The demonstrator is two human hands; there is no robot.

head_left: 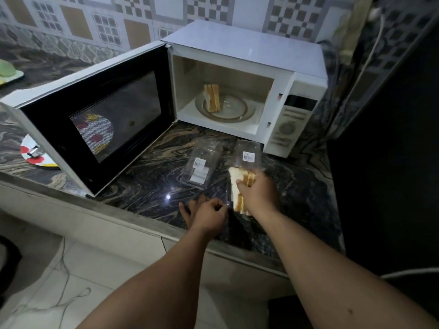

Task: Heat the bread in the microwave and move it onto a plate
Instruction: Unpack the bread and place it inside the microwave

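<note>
Right hand [255,194] curled round a stack of bread slices [240,180], gripping them half out of a clear plastic pack [247,154]; left hand [210,213] pinches the pack's near edge, fingers bent, steadying it. Risk as judged: the slices are held loosely on edge, so one could slip from the grip and drop to the counter or over its front lip onto the floor; the flimsy pack could skid on the polished stone if the left hand lets go early. A second clear pack [198,167] lies just left, looks empty, and could be knocked aside. More bread [212,98] already stands on edge on a plate [234,113] inside the open microwave [242,74]; it may topple when further slices go in. Door [99,117] swung wide left. Spotted plate [35,154] behind the door. Counter [147,186] dark veined stone, glossy. Patterned wall tiles behind, pale floor tiles below, white cable on the right
</note>
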